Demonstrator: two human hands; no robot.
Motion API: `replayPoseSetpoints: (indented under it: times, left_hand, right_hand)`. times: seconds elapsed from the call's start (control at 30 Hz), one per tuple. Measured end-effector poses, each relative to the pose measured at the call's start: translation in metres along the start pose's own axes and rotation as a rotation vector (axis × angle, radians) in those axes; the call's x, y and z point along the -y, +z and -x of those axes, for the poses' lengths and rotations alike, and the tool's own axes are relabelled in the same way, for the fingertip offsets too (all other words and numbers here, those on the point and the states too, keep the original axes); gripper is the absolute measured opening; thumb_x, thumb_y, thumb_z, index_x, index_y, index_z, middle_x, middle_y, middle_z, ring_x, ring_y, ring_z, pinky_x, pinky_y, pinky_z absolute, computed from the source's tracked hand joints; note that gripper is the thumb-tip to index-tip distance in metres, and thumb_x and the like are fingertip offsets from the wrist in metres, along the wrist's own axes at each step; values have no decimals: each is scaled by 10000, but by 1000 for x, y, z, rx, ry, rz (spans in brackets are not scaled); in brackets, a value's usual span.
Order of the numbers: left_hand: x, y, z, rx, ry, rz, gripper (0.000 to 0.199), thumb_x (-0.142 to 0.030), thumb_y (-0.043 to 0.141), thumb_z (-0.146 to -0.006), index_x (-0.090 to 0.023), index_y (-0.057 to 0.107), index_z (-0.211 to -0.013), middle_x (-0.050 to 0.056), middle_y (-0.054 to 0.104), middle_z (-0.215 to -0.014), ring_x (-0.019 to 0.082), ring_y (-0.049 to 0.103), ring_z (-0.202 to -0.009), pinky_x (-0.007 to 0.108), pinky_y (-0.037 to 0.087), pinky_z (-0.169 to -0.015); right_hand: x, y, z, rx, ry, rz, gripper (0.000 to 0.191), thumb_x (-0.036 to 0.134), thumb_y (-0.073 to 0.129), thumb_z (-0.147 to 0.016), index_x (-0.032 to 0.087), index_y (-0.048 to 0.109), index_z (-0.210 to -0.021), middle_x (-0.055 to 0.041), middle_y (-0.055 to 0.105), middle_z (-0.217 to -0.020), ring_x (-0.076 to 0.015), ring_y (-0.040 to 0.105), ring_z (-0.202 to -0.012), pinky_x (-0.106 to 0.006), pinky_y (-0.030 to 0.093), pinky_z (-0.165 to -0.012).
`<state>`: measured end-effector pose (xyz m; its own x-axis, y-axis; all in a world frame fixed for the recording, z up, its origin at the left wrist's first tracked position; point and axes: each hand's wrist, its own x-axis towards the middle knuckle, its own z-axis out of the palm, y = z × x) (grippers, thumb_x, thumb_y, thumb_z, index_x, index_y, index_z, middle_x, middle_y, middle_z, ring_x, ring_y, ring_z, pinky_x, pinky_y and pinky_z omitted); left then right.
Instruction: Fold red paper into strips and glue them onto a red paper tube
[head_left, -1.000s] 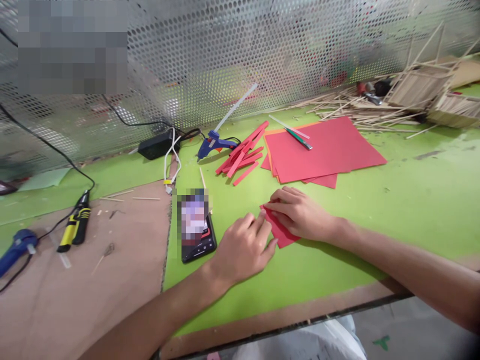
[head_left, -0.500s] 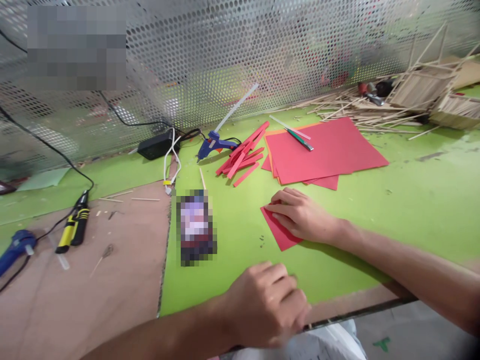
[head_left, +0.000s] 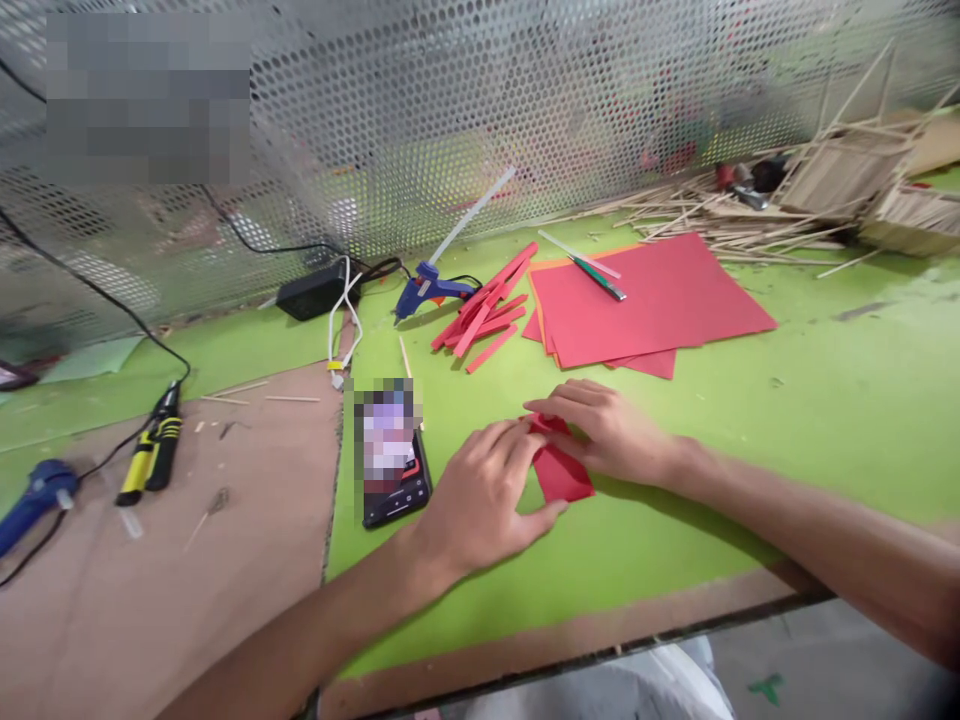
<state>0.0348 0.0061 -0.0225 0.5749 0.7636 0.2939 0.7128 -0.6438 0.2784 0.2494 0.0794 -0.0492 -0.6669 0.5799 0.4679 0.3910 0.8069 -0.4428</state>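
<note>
A small piece of red paper [head_left: 561,472] lies on the green tabletop between my hands, its near edge slightly raised. My left hand [head_left: 484,490] has its fingertips at the far left corner of the paper and its thumb at the near edge. From the right, my right hand [head_left: 600,425] holds the far side of the paper, fingers bent over it and partly hiding it. A phone [head_left: 397,495] with a blurred screen lies just left of my left hand.
Behind are red paper strips [head_left: 487,310], a blue glue gun [head_left: 427,290] and red sheets [head_left: 660,300] with a green-handled tool [head_left: 600,278] on top. Thin wooden sticks [head_left: 720,225] pile up at the back right. Yellow-black pliers [head_left: 154,450] lie left. A perforated metal panel [head_left: 450,110] stands behind.
My left hand has moved up and forward from the table's near edge, its curled fingers opening onto the red paper. The right hand has stayed nearly in place; the paper has shifted slightly.
</note>
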Motion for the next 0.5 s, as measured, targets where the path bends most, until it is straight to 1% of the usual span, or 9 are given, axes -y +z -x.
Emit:
replayPoseSetpoints:
  times: [0.07, 0.13, 0.17, 0.23, 0.3, 0.37, 0.43, 0.47, 0.5]
  left_hand:
    - [-2, -1, 2, -16, 85, -49, 325, -320, 734, -935, -124, 661, -1184, 160, 757, -1230, 330, 712, -1166, 492, 594, -1019]
    - [-6, -1, 5, -22, 186, -126, 117, -209, 666, -961, -138, 692, -1051, 130, 780, -1136, 295, 746, -1022, 456, 621, -892]
    - [-7, -1, 6, -20, 225, -171, 72, -166, 638, -965, -141, 695, -1001, 122, 784, -1097, 281, 751, -946, 441, 623, -823]
    - [-8, -2, 7, -17, 237, -222, 96, -116, 606, -964, -142, 697, -953, 118, 788, -1045, 261, 746, -846, 418, 612, -742]
    - [-6, -6, 6, -21, 189, -183, 122, -103, 588, -971, -145, 703, -959, 113, 791, -1021, 247, 750, -831, 397, 613, -743]
    - [-2, -14, 2, -45, 113, -58, 139, -107, 576, -986, -154, 707, -990, 95, 796, -1008, 225, 759, -846, 367, 618, -772]
    - [3, -24, -2, -74, -2, 116, 127, -123, 590, -989, -162, 708, -1013, 65, 798, -989, 201, 764, -849, 334, 618, -783]
    - [6, -29, -5, -81, -75, 220, 116, -134, 603, -985, -171, 710, -1009, 42, 794, -952, 181, 761, -819, 308, 613, -762]
    - [9, -34, -7, -77, -155, 326, 90, -153, 627, -976, -182, 712, -981, 21, 790, -920, 165, 755, -790, 284, 608, -738]
  right_hand:
    - [-1, 0, 0, -3, 12, -9, 243, 224, 582, -1059, 165, 687, -1270, -106, 754, -962, -246, 708, -870, -400, 591, -797]
    - [-2, 0, 1, 3, 33, -16, 246, 220, 575, -1057, 164, 689, -1267, -104, 752, -955, -242, 702, -862, -387, 584, -780]
    - [-2, 0, 1, 6, 44, -22, 248, 217, 568, -1056, 164, 691, -1265, -105, 751, -956, -239, 699, -859, -380, 581, -770]
    - [-2, -2, 0, 4, 66, -44, 252, 213, 544, -1061, 165, 697, -1256, -108, 751, -966, -233, 695, -862, -368, 574, -762]
    - [-1, -6, -1, -3, 56, -91, 259, 245, 525, -1075, 161, 704, -1243, -115, 753, -978, -236, 695, -878, -381, 569, -788]
    - [0, -12, -3, 6, 11, -170, 298, 350, 541, -1083, 156, 708, -1236, -124, 757, -1004, -248, 697, -907, -414, 565, -828]
    - [2, -18, -4, 10, -24, -261, 403, 500, 621, -1038, 159, 710, -1233, -130, 759, -1040, -259, 699, -933, -430, 565, -843]
    - [3, -20, -5, -5, -28, -291, 439, 538, 669, -1003, 161, 716, -1224, -127, 762, -1037, -259, 699, -932, -425, 566, -836]
    - [3, -21, -5, -30, -21, -308, 424, 531, 702, -985, 166, 727, -1200, -120, 767, -1019, -253, 699, -921, -410, 564, -819]
